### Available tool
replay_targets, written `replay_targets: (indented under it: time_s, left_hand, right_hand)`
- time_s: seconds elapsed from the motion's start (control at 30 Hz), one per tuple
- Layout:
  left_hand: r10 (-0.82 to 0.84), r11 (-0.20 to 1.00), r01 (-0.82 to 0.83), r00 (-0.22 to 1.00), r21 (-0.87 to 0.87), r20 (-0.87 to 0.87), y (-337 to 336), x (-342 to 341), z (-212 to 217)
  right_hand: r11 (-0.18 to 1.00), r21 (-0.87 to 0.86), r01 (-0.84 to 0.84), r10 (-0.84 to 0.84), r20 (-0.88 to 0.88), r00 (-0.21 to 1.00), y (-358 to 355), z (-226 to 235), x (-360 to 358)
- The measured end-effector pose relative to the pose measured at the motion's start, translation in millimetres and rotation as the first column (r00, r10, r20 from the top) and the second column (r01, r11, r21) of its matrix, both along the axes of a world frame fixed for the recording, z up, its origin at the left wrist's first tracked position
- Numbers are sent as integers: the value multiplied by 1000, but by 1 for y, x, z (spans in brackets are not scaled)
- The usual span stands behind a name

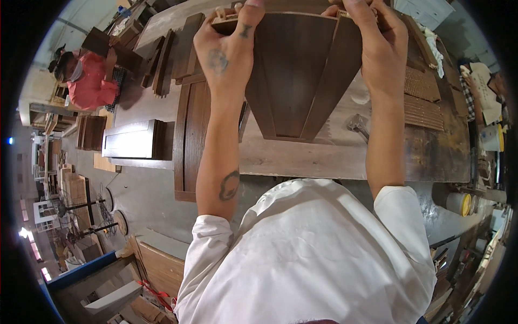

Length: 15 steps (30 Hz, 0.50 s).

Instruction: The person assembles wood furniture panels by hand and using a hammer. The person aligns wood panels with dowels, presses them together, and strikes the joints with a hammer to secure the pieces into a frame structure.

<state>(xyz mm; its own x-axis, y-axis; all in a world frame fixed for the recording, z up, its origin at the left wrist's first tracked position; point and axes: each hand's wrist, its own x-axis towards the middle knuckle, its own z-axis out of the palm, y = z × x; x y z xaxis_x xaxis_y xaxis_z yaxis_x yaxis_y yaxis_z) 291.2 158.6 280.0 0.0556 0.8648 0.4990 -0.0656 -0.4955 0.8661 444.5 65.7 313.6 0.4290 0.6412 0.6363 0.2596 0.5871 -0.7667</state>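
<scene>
A dark brown wooden panel (294, 70), framed like a small cabinet door with a lighter rail crossing it at a slant, stands tilted on the worn workbench (324, 156), its near edge resting on the bench top and its far edge lifted toward the top of the view; the left hand (226, 48) is closed over the far left corner with the fingers curled over the edge, and the right hand (372, 38) is pinching the far right corner in the same way, so both hands are pressed on the wood and not spread. It seems the step in hand is to position or to check this panel, perhaps fitting the small light pieces at its far edge; the next move probably needs an even grip at both corners, so the near edge does not slide on the bench. Left of the panel lie other dark door frames (189, 140) and a flat dark drawer front (129, 139); on the right are ribbed brown sheets (423, 97) and a yellow-lidded tin (458, 204); far left, another person in a red shirt (89, 81) works at another table.
</scene>
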Motion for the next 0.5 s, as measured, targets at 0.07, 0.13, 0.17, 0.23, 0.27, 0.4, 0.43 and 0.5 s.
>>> replay_targets:
  time_s: [0.07, 0.13, 0.17, 0.23, 0.27, 0.4, 0.43, 0.5]
  left_hand:
    - [18, 1000, -18, 1000, 14, 15, -4, 11, 6]
    - [23, 1000, -24, 999, 14, 25, -5, 14, 8]
    - [19, 1000, -19, 999, 7, 27, -5, 14, 6]
    - [6, 1000, -5, 999, -11, 34, -7, 11, 7]
    - [-2, 1000, 3, 999, -22, 40, -12, 9, 10]
    - [46, 999, -45, 998, -7, 34, -15, 1, 7]
    - [36, 999, -35, 998, -31, 45, -17, 2, 9]
    - [22, 996, -17, 997, -83, 68, -22, 4, 10]
  right_hand:
    - [1000, 0, 17, -17, 31, 999, 9, -8, 11]
    - [997, 42, 64, -67, 87, 994, 12, -12, 15]
    - [997, 44, 65, -69, 94, 993, 12, -14, 16]
    - [996, 58, 69, -77, 146, 986, 11, -16, 19]
    - [989, 85, 117, -128, 146, 981, 9, -17, 18]
    - [995, 14, 102, -103, 58, 993, -9, -23, 17]
    - [991, -3, 134, -134, -35, 990, -17, -21, 12]
    - [992, -4, 127, -127, -83, 988, -26, -24, 9]
